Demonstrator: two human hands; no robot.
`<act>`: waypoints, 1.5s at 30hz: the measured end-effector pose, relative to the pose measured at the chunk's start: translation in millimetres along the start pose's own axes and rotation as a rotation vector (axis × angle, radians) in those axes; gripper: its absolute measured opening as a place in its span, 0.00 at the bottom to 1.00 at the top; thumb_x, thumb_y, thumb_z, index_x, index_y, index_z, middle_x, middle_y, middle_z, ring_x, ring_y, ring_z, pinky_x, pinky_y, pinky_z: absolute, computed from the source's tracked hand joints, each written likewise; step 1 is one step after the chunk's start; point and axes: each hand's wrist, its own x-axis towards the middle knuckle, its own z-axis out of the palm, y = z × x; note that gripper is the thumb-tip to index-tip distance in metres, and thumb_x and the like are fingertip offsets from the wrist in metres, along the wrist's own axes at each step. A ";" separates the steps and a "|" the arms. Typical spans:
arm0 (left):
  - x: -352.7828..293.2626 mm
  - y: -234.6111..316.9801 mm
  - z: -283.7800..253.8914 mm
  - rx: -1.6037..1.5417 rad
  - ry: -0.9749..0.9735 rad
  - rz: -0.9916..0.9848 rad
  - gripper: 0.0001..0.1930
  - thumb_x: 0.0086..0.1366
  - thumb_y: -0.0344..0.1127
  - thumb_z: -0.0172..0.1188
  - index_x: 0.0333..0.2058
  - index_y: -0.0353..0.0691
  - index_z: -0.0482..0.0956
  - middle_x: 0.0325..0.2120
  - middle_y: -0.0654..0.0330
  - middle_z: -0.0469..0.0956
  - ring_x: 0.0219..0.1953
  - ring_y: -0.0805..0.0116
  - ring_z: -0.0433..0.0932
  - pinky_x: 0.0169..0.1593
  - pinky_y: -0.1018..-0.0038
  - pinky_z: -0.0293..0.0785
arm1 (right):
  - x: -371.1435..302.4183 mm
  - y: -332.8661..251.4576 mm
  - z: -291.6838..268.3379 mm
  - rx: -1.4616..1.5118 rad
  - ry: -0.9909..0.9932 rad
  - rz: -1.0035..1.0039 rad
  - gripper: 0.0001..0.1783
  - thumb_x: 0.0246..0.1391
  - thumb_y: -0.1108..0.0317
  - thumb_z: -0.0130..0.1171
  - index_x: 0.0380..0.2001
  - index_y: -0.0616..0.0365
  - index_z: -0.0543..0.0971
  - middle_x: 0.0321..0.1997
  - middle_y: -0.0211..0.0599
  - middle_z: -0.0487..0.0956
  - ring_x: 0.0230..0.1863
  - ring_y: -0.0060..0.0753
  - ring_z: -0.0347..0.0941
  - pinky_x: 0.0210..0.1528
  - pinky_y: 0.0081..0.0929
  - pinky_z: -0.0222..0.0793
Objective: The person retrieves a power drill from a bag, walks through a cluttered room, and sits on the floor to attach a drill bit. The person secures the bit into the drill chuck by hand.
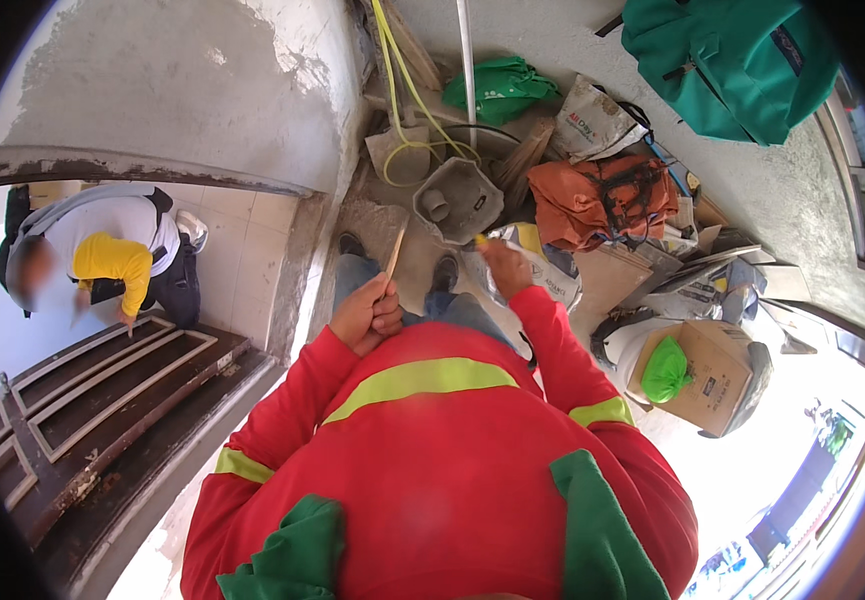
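Observation:
My left hand [365, 312] is closed around a thin, light-brown wooden stick [394, 254] that points up and away from me. My right hand [506, 266] is closed on a small yellow-tipped tool [481, 240] whose kind I cannot make out, since the fingers cover most of it. The hands are apart, in front of my red sleeves. Beyond them, on the floor, a grey many-sided tub [475, 190] has a small cylinder [435, 205] inside. A white printed sack [558, 283] lies beside my right hand.
On the left, another person [112, 250] bends over a dark panelled door [102, 400]. A yellow hose [389, 60] and a white pole [467, 70] stand ahead. To the right are an orange bag [592, 205], a cardboard box [717, 375] and a hanging green backpack [727, 65].

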 end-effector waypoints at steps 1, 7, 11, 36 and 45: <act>2.5 0.2 1.1 0.030 0.010 0.009 0.13 0.77 0.46 0.44 0.34 0.48 0.65 0.16 0.73 0.54 0.17 0.80 0.54 0.24 0.79 0.54 | 15.5 -25.1 -11.5 0.132 -0.133 0.131 0.12 0.64 0.57 0.55 0.42 0.53 0.77 0.30 0.44 0.80 0.26 0.52 0.78 0.27 0.45 0.71; 8.5 1.2 14.8 0.132 0.069 0.041 0.08 0.76 0.40 0.44 0.37 0.46 0.68 0.15 0.72 0.56 0.16 0.78 0.56 0.23 0.78 0.55 | 75.7 -113.4 -62.5 0.466 -0.291 0.132 0.19 0.61 0.48 0.58 0.34 0.54 0.76 0.28 0.45 0.80 0.30 0.55 0.78 0.31 0.49 0.71; 7.1 0.8 13.6 0.155 0.060 0.025 0.08 0.76 0.40 0.44 0.37 0.46 0.67 0.15 0.73 0.54 0.16 0.79 0.55 0.23 0.78 0.55 | 75.4 -115.2 -70.6 0.457 -0.250 0.129 0.20 0.59 0.48 0.60 0.30 0.55 0.76 0.27 0.45 0.80 0.29 0.55 0.78 0.30 0.49 0.70; 4.9 -6.8 17.9 0.357 0.191 0.219 0.11 0.78 0.42 0.46 0.38 0.42 0.69 0.16 0.70 0.59 0.15 0.80 0.54 0.20 0.80 0.53 | 70.7 -116.4 -63.1 0.484 -0.279 0.161 0.17 0.63 0.50 0.56 0.35 0.54 0.77 0.27 0.45 0.80 0.31 0.55 0.79 0.32 0.50 0.72; 4.4 -13.5 11.3 0.436 0.165 0.221 0.13 0.78 0.44 0.45 0.36 0.44 0.68 0.15 0.71 0.56 0.14 0.79 0.53 0.20 0.79 0.52 | 67.6 -115.0 -62.9 0.422 -0.161 0.161 0.18 0.60 0.49 0.60 0.31 0.54 0.77 0.24 0.43 0.79 0.28 0.53 0.78 0.30 0.48 0.71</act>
